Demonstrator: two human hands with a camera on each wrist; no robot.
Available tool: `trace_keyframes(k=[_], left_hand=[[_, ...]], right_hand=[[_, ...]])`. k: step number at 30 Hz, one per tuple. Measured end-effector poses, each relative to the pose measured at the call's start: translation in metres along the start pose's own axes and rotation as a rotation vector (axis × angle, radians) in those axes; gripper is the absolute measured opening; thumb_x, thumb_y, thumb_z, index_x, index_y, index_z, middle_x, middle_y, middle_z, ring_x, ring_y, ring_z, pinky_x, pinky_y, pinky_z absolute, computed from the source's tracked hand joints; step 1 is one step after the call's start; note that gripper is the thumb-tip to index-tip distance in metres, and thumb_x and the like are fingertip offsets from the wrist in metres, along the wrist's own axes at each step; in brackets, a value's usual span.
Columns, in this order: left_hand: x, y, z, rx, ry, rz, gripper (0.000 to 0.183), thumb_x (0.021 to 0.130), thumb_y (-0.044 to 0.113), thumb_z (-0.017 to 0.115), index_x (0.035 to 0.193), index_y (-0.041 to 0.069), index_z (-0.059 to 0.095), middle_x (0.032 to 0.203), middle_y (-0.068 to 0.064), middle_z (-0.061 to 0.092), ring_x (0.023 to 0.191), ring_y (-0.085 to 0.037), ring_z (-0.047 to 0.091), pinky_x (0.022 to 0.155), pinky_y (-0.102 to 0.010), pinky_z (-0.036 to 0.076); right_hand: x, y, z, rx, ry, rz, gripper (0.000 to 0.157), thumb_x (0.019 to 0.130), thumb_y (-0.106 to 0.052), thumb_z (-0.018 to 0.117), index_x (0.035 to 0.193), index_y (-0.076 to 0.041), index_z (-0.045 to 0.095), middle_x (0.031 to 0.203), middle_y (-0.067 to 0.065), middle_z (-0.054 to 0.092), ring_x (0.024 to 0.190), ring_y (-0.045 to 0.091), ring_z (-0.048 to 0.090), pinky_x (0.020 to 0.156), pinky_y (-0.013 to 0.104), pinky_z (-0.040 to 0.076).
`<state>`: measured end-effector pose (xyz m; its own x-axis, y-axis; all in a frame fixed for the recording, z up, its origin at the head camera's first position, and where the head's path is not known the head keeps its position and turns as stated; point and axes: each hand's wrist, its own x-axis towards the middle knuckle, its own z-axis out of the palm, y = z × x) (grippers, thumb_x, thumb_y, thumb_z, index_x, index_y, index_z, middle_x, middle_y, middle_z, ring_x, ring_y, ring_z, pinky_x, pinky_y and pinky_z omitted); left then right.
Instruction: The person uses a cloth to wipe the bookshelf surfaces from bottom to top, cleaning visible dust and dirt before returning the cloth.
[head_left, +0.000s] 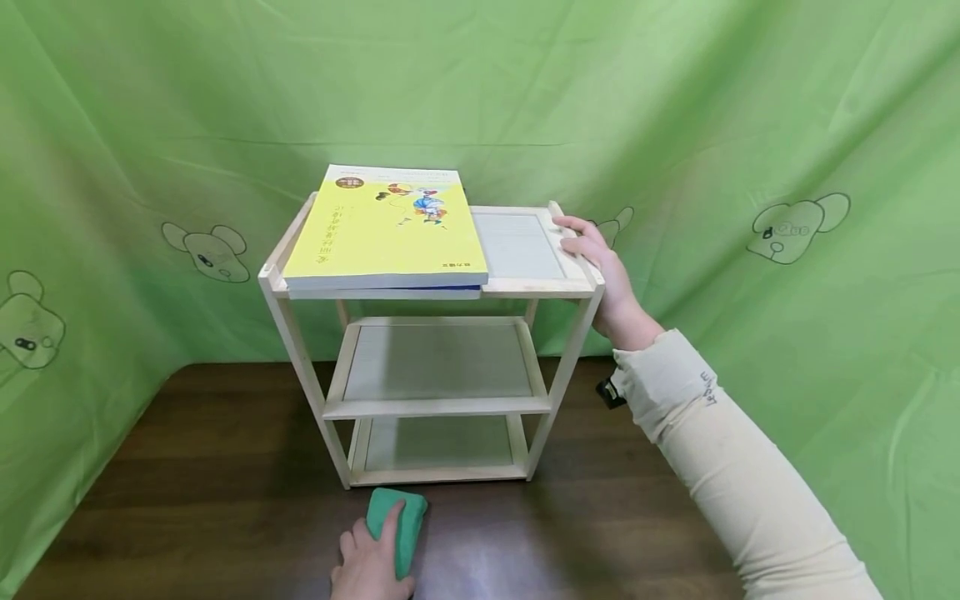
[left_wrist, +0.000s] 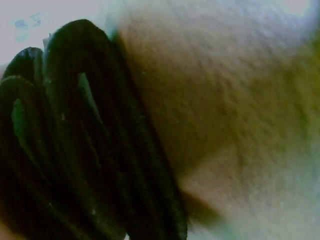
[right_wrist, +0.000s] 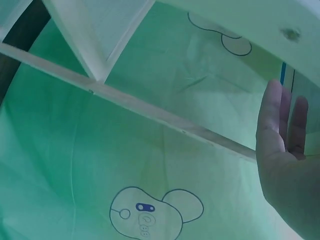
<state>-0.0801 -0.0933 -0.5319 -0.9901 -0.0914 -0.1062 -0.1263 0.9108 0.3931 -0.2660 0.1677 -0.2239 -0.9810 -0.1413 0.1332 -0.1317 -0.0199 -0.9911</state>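
Note:
At the bottom of the head view, my left hand holds a green sponge just above the dark floor, in front of a pale wooden three-tier shelf. Dark, blurred fingers fill much of the left wrist view, with slivers of green between them. My right hand grips the right side rail of the shelf's top tier, its fingertips over the inner edge. Yellow-covered books lie stacked on the left part of that tier. In the right wrist view the right hand shows beside the frame.
A green curtain with mouse-head drawings hangs behind and around the shelf. The middle tier and bottom tier have grey panels. Dark wooden floor lies in front and at both sides.

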Motion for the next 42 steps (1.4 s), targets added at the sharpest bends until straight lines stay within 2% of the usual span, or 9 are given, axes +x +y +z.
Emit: trace_keyframes(k=[5,9,18,24,27,32,42], left_hand=[[0.001,-0.001,-0.001,-0.019,-0.005,0.02,0.091,0.055,0.025,0.082,0.135,0.022,0.038,0.106,-0.027,0.042,0.088,-0.037,0.04,0.052,-0.047,0.041],[0.001,-0.001,-0.003,-0.037,0.005,0.036,0.086,0.057,0.021,0.078,0.134,0.023,0.04,0.109,-0.027,0.042,0.091,-0.037,0.041,0.052,-0.046,0.041],[0.003,0.007,-0.014,-0.057,0.044,0.099,0.081,0.06,0.024,0.071,0.136,0.023,0.041,0.115,-0.024,0.042,0.094,-0.036,0.04,0.057,-0.044,0.041],[0.014,0.005,-0.019,-0.062,0.07,0.141,0.08,0.062,0.025,0.069,0.137,0.022,0.041,0.116,-0.024,0.04,0.094,-0.034,0.039,0.055,-0.039,0.037],[0.023,0.003,-0.022,-0.065,0.114,0.156,0.081,0.062,0.027,0.07,0.137,0.024,0.04,0.115,-0.025,0.042,0.093,-0.035,0.039,0.053,-0.038,0.037],[0.037,0.001,-0.027,-0.061,0.186,0.179,0.082,0.06,0.027,0.072,0.136,0.025,0.042,0.116,-0.031,0.042,0.093,-0.039,0.042,0.052,-0.042,0.039],[0.057,0.004,-0.032,-0.018,0.234,0.187,0.076,0.063,0.027,0.071,0.134,0.022,0.044,0.114,-0.031,0.044,0.097,-0.043,0.043,0.054,-0.046,0.042]], right_hand=[[0.0,0.002,0.001,0.039,0.006,-0.021,0.043,0.089,-0.022,0.041,0.132,-0.024,0.042,0.145,0.005,0.027,0.114,0.021,0.036,0.089,0.031,0.031],[0.0,0.003,0.001,0.058,0.008,-0.028,0.043,0.088,-0.021,0.042,0.131,-0.023,0.043,0.145,0.005,0.027,0.117,0.022,0.034,0.092,0.032,0.03],[-0.001,0.003,0.003,0.064,0.017,-0.028,0.044,0.088,-0.017,0.041,0.131,-0.022,0.045,0.146,0.0,0.026,0.125,0.022,0.028,0.099,0.034,0.024],[-0.001,0.003,0.003,0.066,0.023,-0.029,0.044,0.088,-0.018,0.041,0.131,-0.023,0.045,0.146,0.001,0.026,0.125,0.022,0.028,0.099,0.034,0.025],[-0.001,0.003,0.004,0.068,0.026,-0.032,0.042,0.088,-0.018,0.041,0.13,-0.023,0.045,0.146,0.001,0.026,0.123,0.022,0.03,0.097,0.033,0.026],[-0.002,0.003,0.004,0.078,0.028,-0.018,0.043,0.089,-0.02,0.041,0.131,-0.024,0.044,0.145,0.003,0.028,0.116,0.021,0.034,0.091,0.031,0.03],[-0.001,0.004,0.005,0.118,0.032,-0.016,0.041,0.089,-0.018,0.038,0.129,-0.024,0.045,0.138,0.004,0.033,0.104,0.019,0.041,0.08,0.029,0.037]])
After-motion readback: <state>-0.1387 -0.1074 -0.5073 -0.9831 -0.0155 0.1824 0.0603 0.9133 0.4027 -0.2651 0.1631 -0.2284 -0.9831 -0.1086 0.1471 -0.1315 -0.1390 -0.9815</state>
